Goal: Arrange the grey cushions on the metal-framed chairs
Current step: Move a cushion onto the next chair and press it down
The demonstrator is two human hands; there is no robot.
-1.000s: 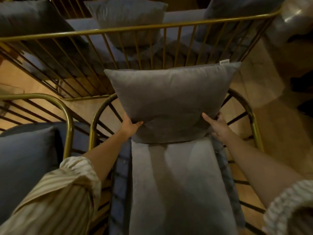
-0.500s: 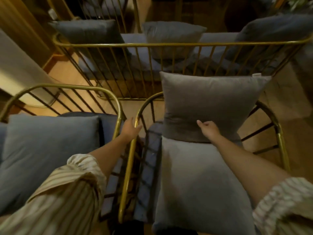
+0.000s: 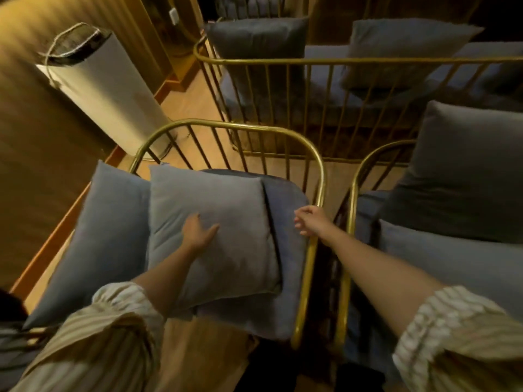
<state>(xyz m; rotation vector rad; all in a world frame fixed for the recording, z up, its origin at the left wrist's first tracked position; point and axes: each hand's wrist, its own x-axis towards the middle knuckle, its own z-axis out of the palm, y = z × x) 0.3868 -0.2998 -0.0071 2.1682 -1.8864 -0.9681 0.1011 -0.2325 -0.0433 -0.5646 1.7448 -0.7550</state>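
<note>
Grey cushion [image 3: 215, 236] lay under my flat, open left hand [image 3: 198, 232]; my right hand [image 3: 311, 222], loosely open, hovered by the chair [image 3: 314, 250] rail.

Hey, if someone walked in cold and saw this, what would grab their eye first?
Probably the left hand spread flat on a grey cushion lying on the seat of the gold metal-framed chair at centre. Next, the right hand by that chair's right rail, fingers loosely open, and another cushion leaning at the chair's left side. A tall white cylinder stands by the wall, upper left.
</note>
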